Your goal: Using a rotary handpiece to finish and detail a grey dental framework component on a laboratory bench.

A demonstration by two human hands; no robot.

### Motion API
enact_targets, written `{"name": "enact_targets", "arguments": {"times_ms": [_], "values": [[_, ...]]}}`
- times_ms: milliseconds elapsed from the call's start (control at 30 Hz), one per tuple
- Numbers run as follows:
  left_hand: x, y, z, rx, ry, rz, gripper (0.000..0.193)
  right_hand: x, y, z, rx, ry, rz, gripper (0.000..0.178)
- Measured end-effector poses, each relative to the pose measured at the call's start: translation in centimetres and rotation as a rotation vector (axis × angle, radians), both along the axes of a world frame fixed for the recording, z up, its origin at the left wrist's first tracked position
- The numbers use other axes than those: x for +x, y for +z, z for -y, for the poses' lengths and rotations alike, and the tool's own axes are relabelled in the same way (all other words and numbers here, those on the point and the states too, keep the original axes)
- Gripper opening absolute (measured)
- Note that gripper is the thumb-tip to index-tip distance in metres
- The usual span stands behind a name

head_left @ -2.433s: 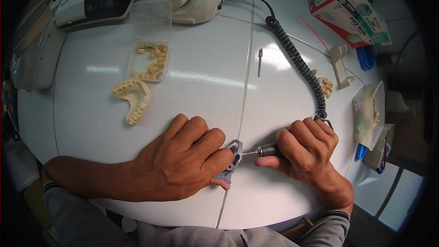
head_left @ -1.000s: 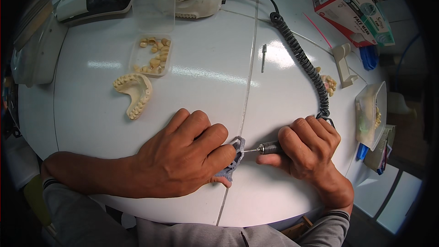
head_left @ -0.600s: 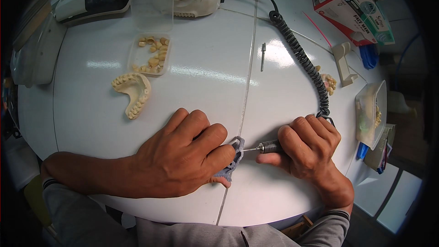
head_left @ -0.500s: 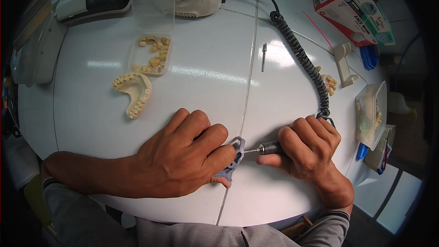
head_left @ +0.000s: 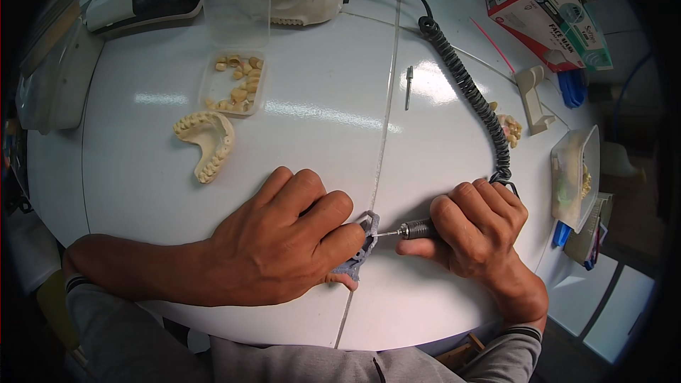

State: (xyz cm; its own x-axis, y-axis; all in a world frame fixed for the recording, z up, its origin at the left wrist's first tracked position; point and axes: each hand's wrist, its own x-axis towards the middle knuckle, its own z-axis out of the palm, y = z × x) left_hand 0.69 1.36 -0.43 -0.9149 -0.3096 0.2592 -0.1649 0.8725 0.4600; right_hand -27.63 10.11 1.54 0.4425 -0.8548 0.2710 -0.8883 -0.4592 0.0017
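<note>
- Left hand: grips grey-blue piece, between the hands, partly finger-hidden.
- Right hand: grips handpiece; coiled cord lies beyond.
- Dental model: beside tooth box, beyond left hand.

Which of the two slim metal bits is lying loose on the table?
The far bit, left of the coiled cord, lies untouched; the near bit is fitted in the handpiece gripped by the right hand.
</note>
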Motion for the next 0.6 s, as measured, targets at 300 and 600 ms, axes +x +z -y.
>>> {"name": "enact_targets", "arguments": {"times_ms": [300,600], "values": [[-0.03,-0.07,-0.02,0.002,0.007,-0.011,0.054,-0.14,-0.3,0.41,-0.038,0.013,0.006,0.07],[0.0,0.01,0.02,-0.009,0.002,-0.003,0.055,-0.09,-0.22,0.43,-0.043,0.009,0.008,0.07]]}}
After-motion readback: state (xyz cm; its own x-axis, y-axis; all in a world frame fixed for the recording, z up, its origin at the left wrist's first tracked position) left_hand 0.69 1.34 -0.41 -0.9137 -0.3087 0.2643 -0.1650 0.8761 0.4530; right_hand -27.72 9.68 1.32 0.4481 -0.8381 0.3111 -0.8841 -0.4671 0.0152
